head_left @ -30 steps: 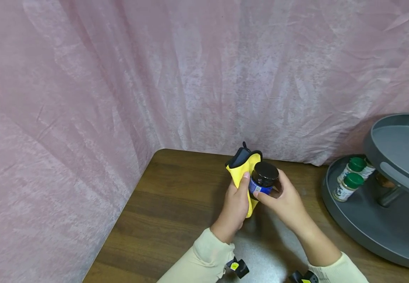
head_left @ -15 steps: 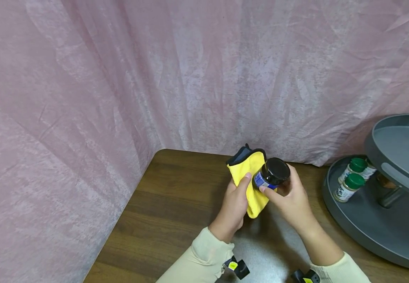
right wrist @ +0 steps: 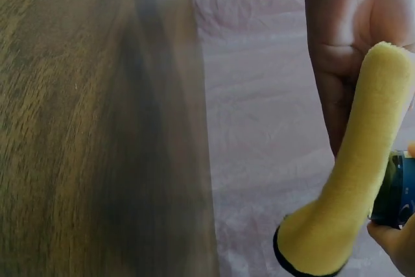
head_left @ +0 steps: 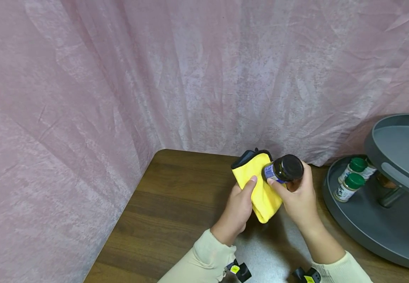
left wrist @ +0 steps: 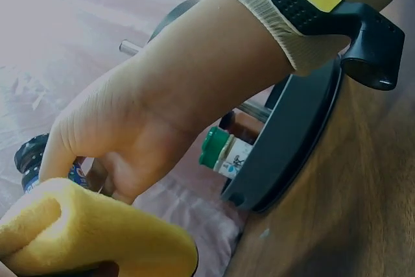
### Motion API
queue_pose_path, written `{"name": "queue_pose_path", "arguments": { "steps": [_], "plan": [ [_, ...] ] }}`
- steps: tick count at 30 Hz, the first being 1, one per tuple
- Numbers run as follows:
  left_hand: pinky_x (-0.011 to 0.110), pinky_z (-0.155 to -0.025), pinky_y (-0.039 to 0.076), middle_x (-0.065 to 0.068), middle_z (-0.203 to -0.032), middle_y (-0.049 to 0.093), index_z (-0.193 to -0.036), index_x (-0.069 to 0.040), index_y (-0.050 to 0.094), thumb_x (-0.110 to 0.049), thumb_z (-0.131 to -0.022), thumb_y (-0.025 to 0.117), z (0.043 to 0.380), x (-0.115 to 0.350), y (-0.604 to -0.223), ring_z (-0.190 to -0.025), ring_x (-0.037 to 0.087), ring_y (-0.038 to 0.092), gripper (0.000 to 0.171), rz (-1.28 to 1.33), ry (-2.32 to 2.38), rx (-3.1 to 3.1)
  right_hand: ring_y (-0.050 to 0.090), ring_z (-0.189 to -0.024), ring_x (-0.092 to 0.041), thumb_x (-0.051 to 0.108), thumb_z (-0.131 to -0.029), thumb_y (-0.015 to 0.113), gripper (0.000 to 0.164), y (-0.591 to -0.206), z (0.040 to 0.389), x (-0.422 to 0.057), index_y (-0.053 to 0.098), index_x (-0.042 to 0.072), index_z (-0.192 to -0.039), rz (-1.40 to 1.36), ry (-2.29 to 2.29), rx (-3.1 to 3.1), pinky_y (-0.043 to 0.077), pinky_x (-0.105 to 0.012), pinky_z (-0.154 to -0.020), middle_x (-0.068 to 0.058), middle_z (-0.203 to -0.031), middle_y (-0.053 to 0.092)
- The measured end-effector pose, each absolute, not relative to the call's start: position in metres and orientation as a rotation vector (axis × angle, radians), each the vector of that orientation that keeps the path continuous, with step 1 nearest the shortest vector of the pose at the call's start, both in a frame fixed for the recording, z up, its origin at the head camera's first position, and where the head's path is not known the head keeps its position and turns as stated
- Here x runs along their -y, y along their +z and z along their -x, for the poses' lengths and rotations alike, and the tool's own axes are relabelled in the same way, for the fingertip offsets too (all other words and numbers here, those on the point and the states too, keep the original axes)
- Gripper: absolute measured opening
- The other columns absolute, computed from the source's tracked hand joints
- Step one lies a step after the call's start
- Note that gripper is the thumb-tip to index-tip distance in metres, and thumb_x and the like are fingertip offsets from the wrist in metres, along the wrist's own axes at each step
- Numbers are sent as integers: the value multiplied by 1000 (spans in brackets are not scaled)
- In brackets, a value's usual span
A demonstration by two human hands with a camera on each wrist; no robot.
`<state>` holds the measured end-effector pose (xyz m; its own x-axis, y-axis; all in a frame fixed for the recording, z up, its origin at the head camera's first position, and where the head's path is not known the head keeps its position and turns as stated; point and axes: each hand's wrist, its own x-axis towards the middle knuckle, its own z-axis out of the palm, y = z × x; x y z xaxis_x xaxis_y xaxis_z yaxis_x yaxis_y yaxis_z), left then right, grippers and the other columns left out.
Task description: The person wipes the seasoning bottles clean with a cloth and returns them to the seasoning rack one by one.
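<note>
A folded yellow cloth with a dark grey back and black edging is gripped by my left hand, thumb on its front. My right hand holds a dark jar with a black lid and a blue label, tilted so the lid points up and to the right. The base end of the jar overlaps the cloth in the head view. From the left wrist view, the cloth hides the lower part of the jar. In the right wrist view, the jar sits right beside the cloth.
A grey two-tier round rack stands at the right. Its lower tier bears green-capped seasoning bottles near the left rim. The wooden table meets a pink curtain at the back and left.
The jar has moved to the right in my right hand and tilted further over. More of the yellow cloth shows, and the left hand has shifted slightly right with it.
</note>
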<state>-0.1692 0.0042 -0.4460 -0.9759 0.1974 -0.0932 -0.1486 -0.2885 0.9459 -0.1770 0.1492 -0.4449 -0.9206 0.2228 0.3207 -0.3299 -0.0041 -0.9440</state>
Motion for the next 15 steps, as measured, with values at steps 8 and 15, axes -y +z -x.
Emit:
{"name": "queue_pose_path", "arguments": {
  "steps": [8, 15],
  "plan": [
    [27, -88, 55, 10, -118, 69, -132, -10, 55, -43, -104, 49, 169, -4, -447, -100, 13, 68, 42, -68, 2357, -1704, 61, -101, -12, -18, -80, 72, 73, -440, 174, -146, 41, 17, -136, -33, 2116, 1814, 54, -15, -82, -4, -119, 57],
    [28, -88, 55, 4, -116, 69, -132, -15, 54, -48, -104, 48, 168, -5, -448, -98, 12, 67, 44, -35, 2345, -1690, 64, -100, -10, -16, -81, 72, 68, -439, 170, -143, 42, 21, -130, -54, 2162, 1838, 55, -16, -82, -3, -117, 60]
  ]
}}
